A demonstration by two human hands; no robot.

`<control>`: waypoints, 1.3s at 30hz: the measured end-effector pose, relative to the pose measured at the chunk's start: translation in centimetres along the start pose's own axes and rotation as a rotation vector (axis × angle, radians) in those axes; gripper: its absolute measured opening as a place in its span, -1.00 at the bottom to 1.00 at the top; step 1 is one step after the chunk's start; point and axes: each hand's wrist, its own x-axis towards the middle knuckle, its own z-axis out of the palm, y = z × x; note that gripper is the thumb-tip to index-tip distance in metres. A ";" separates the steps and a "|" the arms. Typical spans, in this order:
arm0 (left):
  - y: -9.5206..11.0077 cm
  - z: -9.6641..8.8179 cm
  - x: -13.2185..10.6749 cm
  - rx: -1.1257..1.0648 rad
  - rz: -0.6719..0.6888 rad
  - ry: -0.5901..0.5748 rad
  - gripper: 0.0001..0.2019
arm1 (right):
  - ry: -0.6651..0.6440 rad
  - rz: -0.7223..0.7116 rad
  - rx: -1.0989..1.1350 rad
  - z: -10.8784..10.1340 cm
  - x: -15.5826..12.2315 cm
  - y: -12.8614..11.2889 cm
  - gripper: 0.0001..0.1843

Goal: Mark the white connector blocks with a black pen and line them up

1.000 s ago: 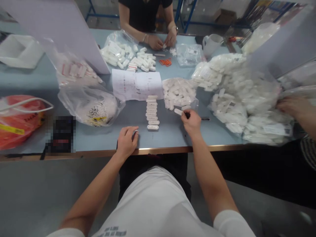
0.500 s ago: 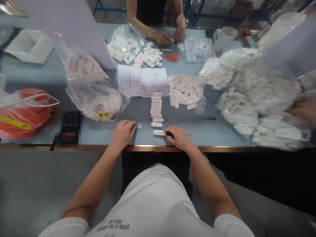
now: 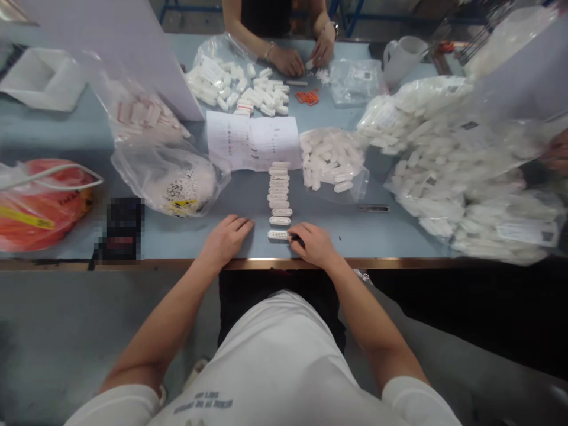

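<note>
My left hand [image 3: 227,238] rests on the table left of the white parts, fingers laid out over the surface and slightly bent. Whatever is under its fingertips is hidden. My right hand [image 3: 313,244] is closed round a small dark tool [image 3: 296,239], whose kind is too small to make out. That tool's tip is at the right end of a white connector housing [image 3: 278,235] with rows of small holes, lying flat near the table's front edge. Beyond it, a column of similar white housings [image 3: 278,197] runs up to a printed sheet [image 3: 252,141].
Right of the column lies a bag of white parts [image 3: 332,157], then larger bags [image 3: 470,171]. A bag of small black-and-white pieces [image 3: 189,186] and an orange bag [image 3: 48,201] lie left. Metal tweezers [image 3: 374,208] lie to the right. A co-worker's hands [image 3: 306,59] handle small parts opposite.
My left hand has shifted right, over the spot where small white pieces lay. My right hand, with the dark tool, stays at the nearest housing. The view has shifted slightly.
</note>
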 end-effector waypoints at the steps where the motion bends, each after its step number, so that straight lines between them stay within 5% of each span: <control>1: 0.1 0.0 0.1 0.019 0.011 0.010 -0.69 | 0.002 0.003 -0.001 0.0 0.0 0.0 -0.78; 12: 0.2 0.5 0.6 0.098 -0.202 -0.019 -0.71 | -0.010 0.040 0.045 -0.2 0.0 0.1 -0.76; 22: 0.4 0.0 -0.1 -0.163 -0.464 0.083 -0.87 | -0.029 0.031 0.046 -0.5 0.2 -0.3 -0.79; 39: 1.1 -0.5 0.1 -0.273 -0.497 0.074 -0.82 | -0.047 0.012 -0.010 0.1 0.7 -1.2 -0.79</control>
